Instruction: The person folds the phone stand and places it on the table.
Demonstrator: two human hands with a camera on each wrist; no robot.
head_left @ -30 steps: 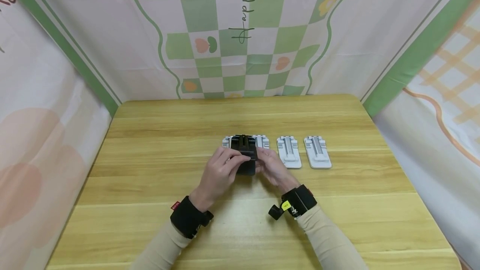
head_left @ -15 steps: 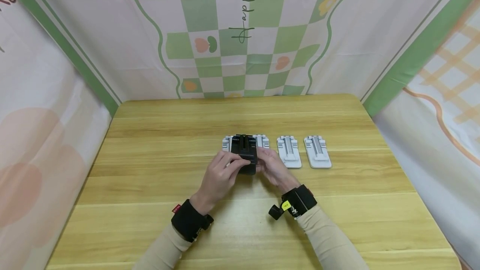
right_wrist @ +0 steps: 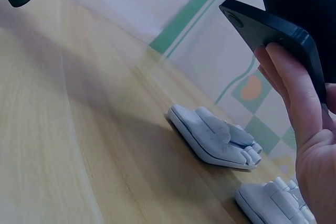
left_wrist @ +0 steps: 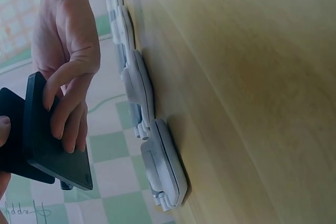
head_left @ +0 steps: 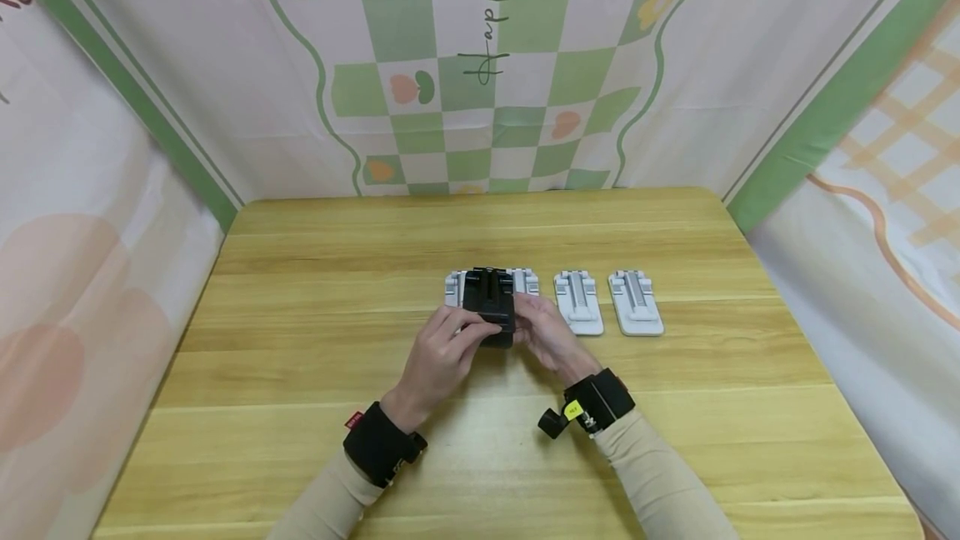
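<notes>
Both hands hold a black folding phone stand (head_left: pixel 489 294) up off the table in the head view. My left hand (head_left: pixel 438 352) pinches the near edge of its top plate between thumb and fingers. My right hand (head_left: pixel 549 336) grips the stand from the right side, with fingers spread under the base plate (left_wrist: pixel 58 150) in the left wrist view. From the side, the top plate (right_wrist: pixel 310 19) stands at an angle to the base, with a gap between them. A round pad shows on the underside of the base in the right wrist view.
Several white folded phone stands lie in a row on the wooden table (head_left: pixel 315 315). Two of them, the third white stand (head_left: pixel 578 303) and the rightmost white stand (head_left: pixel 636 303), show fully; the others sit partly behind the black one. A patterned curtain (head_left: pixel 300 123) hangs behind.
My left fingertips have moved slightly toward me and down, bringing the top plate's near edge with them, so less of the base shows. My right hand stays almost still.
</notes>
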